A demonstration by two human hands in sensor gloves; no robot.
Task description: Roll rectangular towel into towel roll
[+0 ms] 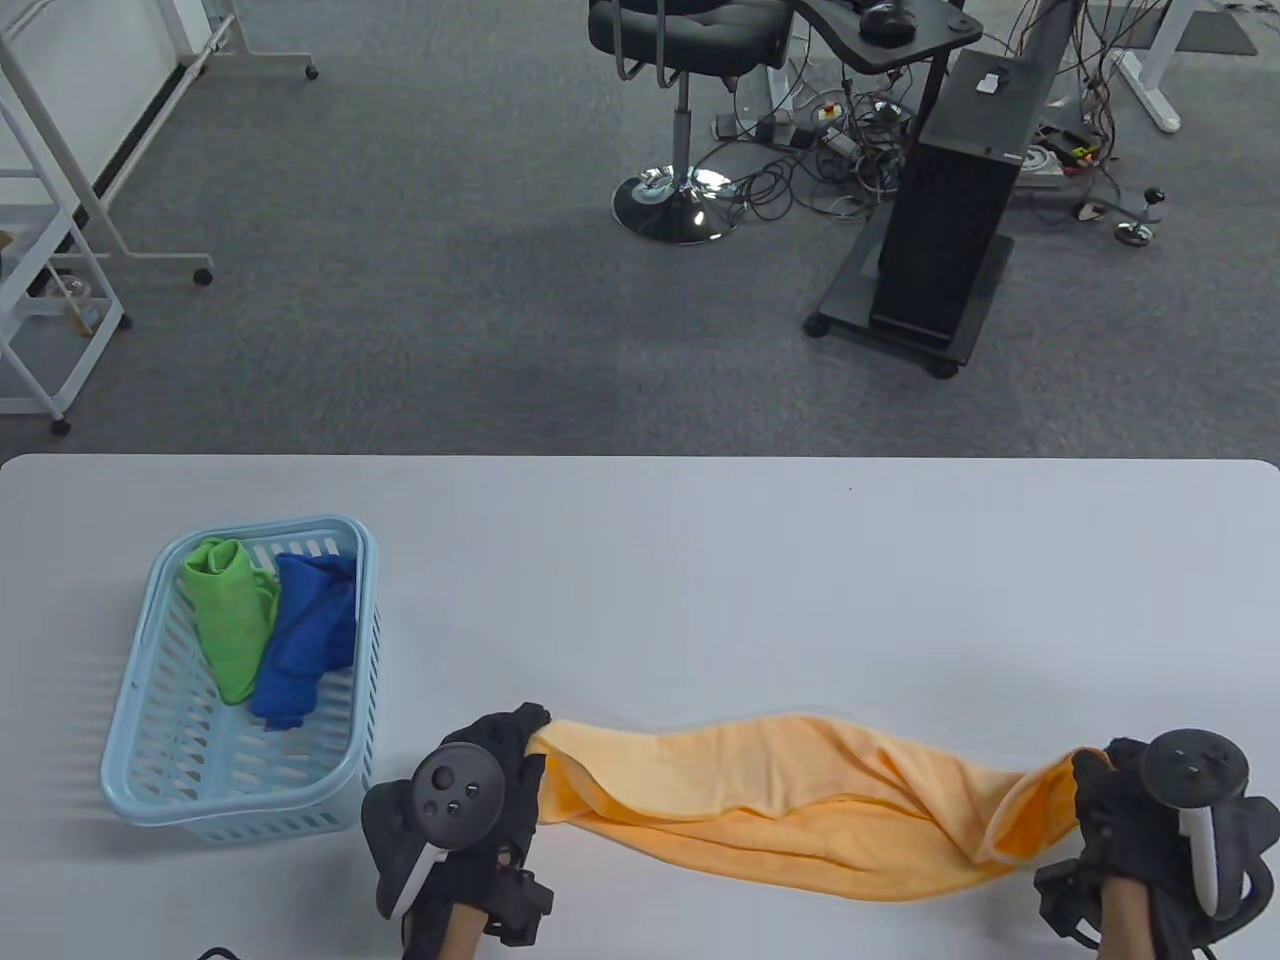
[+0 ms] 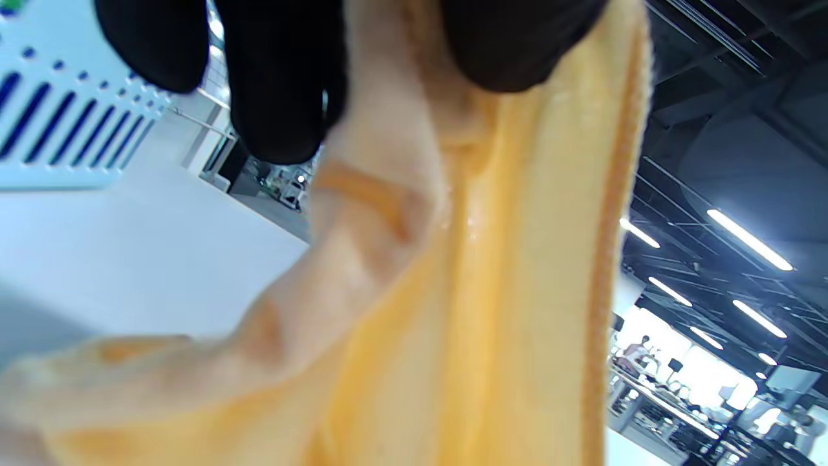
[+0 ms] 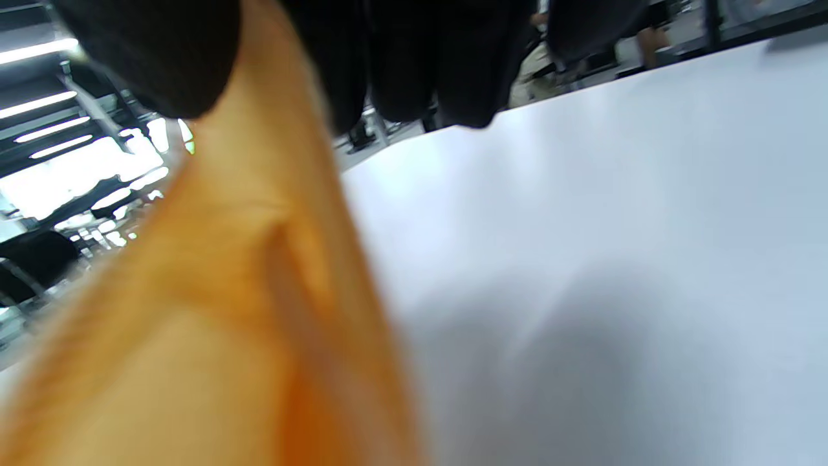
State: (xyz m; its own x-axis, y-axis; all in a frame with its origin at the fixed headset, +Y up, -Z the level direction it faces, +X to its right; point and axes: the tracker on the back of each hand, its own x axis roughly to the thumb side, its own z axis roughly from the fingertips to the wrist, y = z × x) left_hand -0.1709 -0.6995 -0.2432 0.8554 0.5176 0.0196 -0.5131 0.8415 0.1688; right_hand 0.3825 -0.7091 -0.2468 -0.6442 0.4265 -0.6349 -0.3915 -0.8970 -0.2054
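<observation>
Grey carpet (image 1: 420, 300) runs beyond the white table (image 1: 700, 560). Behind the table's far edge stands a black swivel chair (image 1: 685, 40) on a chrome base; right of the chair, a black equipment stand (image 1: 945, 220) amid tangled cables (image 1: 830, 160). Far left of the chair, white wheeled racks (image 1: 60, 230). Ceiling strip lights (image 2: 750, 239) glow overhead.

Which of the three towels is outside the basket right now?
The orange towel: it stretches across the table between the left hand and right hand, each holding one end. The green towel and blue towel lie in the basket.
</observation>
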